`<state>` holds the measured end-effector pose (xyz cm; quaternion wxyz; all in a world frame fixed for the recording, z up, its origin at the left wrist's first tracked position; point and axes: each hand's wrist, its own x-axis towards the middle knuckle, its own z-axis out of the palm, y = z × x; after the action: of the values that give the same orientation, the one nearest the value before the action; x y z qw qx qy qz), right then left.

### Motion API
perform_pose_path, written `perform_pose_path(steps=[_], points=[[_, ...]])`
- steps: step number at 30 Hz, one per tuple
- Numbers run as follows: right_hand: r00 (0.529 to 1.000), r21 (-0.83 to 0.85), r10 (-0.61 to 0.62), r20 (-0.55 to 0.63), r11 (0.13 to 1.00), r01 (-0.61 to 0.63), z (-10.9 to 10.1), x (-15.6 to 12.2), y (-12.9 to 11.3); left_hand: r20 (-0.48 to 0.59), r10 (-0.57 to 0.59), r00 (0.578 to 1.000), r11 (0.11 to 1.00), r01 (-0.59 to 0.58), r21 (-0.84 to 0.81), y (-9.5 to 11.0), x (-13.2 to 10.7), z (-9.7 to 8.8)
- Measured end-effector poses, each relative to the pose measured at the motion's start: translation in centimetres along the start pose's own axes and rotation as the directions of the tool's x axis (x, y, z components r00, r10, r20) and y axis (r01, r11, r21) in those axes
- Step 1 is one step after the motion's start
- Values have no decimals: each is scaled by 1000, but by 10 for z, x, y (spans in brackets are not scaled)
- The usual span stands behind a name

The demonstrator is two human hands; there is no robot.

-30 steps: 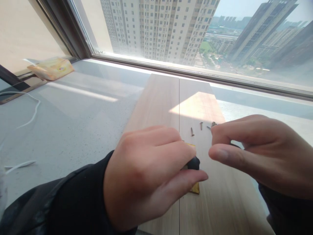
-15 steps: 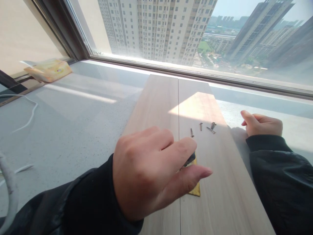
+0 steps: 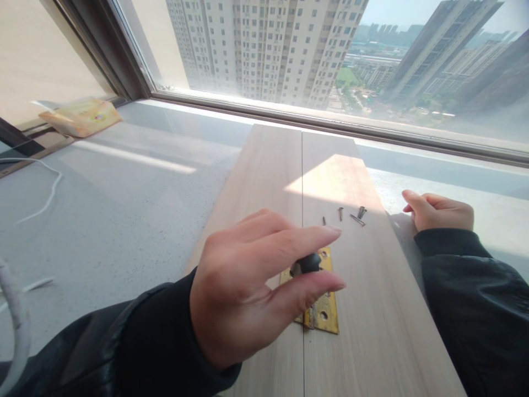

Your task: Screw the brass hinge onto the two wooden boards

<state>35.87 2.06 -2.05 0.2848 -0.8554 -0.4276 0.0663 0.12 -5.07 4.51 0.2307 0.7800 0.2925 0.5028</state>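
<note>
Two light wooden boards lie side by side on a grey sill. A brass hinge rests across their seam. My left hand hovers over the hinge, fingers curled round a small black handle, seemingly a screwdriver. Several small screws lie loose on the right board beyond the hinge. My right hand rests at the right board's edge, fingers curled, with nothing seen in it.
A grey stone sill stretches to the left. A yellow packet lies in the far left corner. A white cable trails along the left edge. The window frame runs behind the boards.
My right hand pulled away from the screws to the right board's edge. My left hand lifted and loosened, uncovering the hinge beneath it.
</note>
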Motion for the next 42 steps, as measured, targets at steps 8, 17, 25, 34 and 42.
perform_pose_path(steps=[8, 17, 25, 34, 42], points=[[999, -42, -15, 42, 999, 17, 1, 2, -2, 112, -9, 994, 959, 40, -280, 0, -2, 6], [998, -62, -28, 61, 998, 32, 1, 1, -3, 206, -319, 925, 749, 380, -543, 6, -10, 15], [996, -97, 7, 85, 995, 2, 1, 1, -11, 251, -362, 897, 645, 436, -628, 17, -7, 24], [995, -87, -3, 102, 996, 12, 2, 3, -7, 302, -360, 883, 411, 441, -798, 3, -1, 37], [993, -80, -38, 116, 996, 47, 5, 6, -2, 11, -431, 902, 656, 322, -683, 15, -12, 43]])
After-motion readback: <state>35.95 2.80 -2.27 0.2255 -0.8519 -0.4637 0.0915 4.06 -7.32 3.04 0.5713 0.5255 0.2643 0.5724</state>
